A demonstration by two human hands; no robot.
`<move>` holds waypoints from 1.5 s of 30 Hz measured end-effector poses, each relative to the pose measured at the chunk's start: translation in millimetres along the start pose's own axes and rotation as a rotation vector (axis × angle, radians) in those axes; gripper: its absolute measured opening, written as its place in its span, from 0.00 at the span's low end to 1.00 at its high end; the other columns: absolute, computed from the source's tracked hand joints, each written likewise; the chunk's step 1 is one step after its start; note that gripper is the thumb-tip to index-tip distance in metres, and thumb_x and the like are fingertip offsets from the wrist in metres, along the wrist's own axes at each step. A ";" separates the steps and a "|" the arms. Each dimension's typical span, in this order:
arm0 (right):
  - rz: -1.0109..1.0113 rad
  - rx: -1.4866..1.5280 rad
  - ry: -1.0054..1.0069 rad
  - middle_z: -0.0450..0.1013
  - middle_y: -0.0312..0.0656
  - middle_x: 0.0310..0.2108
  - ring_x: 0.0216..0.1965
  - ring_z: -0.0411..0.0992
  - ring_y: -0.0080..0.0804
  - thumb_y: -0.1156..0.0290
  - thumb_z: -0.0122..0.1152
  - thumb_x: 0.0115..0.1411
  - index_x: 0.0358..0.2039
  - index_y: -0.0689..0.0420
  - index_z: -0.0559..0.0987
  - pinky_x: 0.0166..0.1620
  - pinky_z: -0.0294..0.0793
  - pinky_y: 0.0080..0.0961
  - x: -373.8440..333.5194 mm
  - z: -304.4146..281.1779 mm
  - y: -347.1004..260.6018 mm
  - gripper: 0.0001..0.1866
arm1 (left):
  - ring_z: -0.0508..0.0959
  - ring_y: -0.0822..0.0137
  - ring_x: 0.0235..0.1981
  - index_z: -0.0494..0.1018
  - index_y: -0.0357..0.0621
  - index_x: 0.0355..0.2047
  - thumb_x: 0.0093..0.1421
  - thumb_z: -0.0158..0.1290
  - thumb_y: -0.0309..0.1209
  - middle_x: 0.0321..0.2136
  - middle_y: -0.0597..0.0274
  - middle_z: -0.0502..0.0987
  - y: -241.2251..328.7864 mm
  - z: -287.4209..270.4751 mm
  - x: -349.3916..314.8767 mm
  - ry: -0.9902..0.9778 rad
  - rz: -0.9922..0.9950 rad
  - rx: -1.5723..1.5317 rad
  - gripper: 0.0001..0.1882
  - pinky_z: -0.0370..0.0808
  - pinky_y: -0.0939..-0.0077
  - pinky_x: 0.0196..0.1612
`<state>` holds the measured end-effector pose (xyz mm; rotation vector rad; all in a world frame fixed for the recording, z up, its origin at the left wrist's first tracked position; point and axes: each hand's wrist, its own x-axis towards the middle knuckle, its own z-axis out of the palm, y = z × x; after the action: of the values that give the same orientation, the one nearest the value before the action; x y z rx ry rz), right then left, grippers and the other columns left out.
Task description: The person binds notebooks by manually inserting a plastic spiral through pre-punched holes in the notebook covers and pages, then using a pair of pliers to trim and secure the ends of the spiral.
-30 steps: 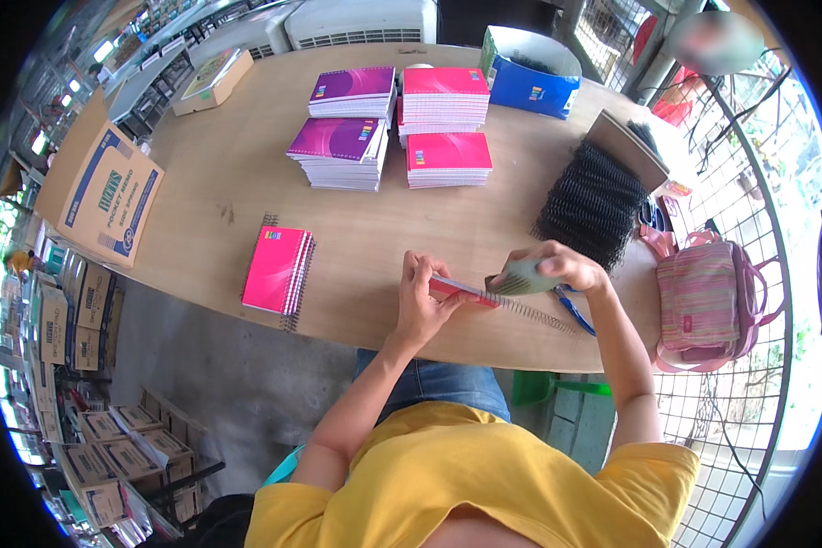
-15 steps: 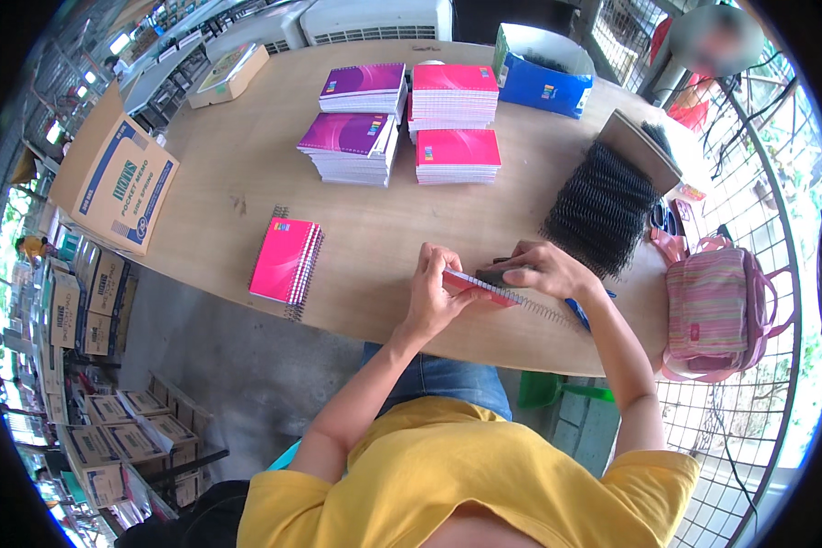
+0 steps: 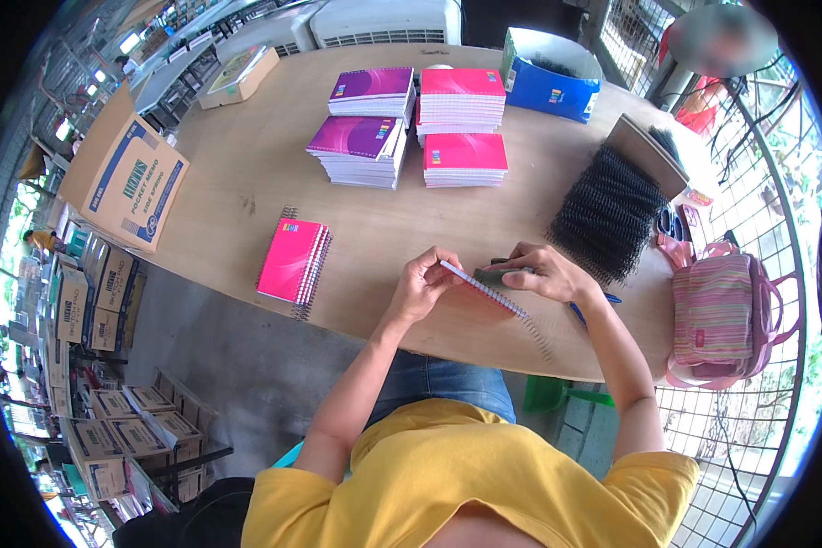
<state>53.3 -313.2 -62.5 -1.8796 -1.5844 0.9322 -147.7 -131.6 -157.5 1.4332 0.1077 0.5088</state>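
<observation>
Near the table's front edge, my left hand (image 3: 425,285) pinches the upper left end of a thin pink notebook (image 3: 495,298), which is held slanted with its punched edge up. A wire spiral coil (image 3: 541,340) runs along that edge, and its loose tail sticks out past the lower right end. My right hand (image 3: 550,272) is closed around a small dark block (image 3: 491,278), held against or close beside the punched edge. The block's far side is hidden by the fingers. To the left lies a small stack of pink spiral-bound notebooks (image 3: 292,262).
Purple notebook stacks (image 3: 356,137) and pink ones (image 3: 466,153) stand at the back middle. A heap of black coils (image 3: 605,215), a blue box (image 3: 550,89), a blue pen (image 3: 579,314) and a striped bag (image 3: 714,315) are to the right. An open carton (image 3: 132,187) stands left.
The notebook has tipped more steeply, and its coil tail has swung downward. My left hand's grip has shifted toward the notebook's upper end. My right hand still holds the dark block.
</observation>
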 end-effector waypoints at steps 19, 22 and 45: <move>-0.088 0.402 0.138 0.77 0.53 0.40 0.42 0.75 0.44 0.44 0.54 0.64 0.44 0.69 0.82 0.49 0.72 0.37 14.6 9.7 -0.6 0.34 | 0.80 0.74 0.41 0.70 0.43 0.45 0.60 0.57 0.12 0.38 0.64 0.79 -2.1 -7.1 2.8 0.129 0.005 -0.112 0.17 0.80 0.78 0.47; 0.076 0.055 0.105 0.77 0.52 0.40 0.42 0.75 0.43 0.45 0.54 0.64 0.42 0.71 0.82 0.50 0.71 0.36 25.1 12.0 0.7 0.34 | 0.80 0.74 0.41 0.69 0.43 0.47 0.60 0.58 0.13 0.37 0.64 0.78 3.1 -5.4 4.5 0.120 -0.010 -0.130 0.18 0.81 0.76 0.45; 0.300 -0.710 0.696 0.67 0.48 0.55 0.57 0.63 0.53 0.63 0.69 0.54 0.60 0.53 0.74 0.59 0.62 0.50 -124.2 82.6 22.2 0.32 | 0.75 0.78 0.37 0.54 0.50 0.71 0.63 0.54 0.14 0.42 0.58 0.80 62.3 9.9 -9.8 0.238 -0.136 -0.180 0.39 0.75 0.84 0.40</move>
<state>-6.8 -443.2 -109.5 -2.5686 -1.2750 -0.2722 -169.6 -141.4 -98.3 1.1772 0.3391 0.5604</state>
